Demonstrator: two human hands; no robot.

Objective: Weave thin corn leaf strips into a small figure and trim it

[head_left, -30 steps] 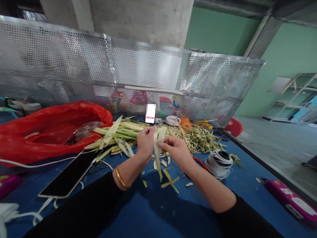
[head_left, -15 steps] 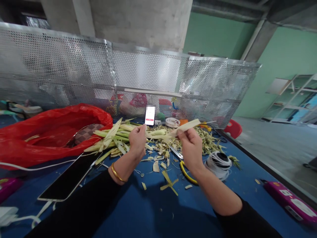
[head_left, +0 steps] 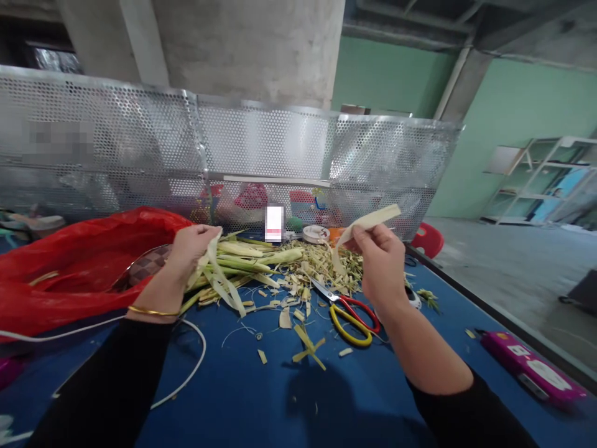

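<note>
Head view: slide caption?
Left hand and right hand each pinch a pale strip above the blue table, where scissors lie.

This looks like a craft workshop: a blue worktable [head_left: 224,386] strewn with plant trimmings [head_left: 285,318] and scissors [head_left: 336,299], a perforated metal partition [head_left: 265,137] behind, then bare concrete [head_left: 247,50] and an open shelving unit [head_left: 566,142] beyond.

Muted light casts a soft shadow [head_left: 326,389] on the blue table [head_left: 224,386].
</note>
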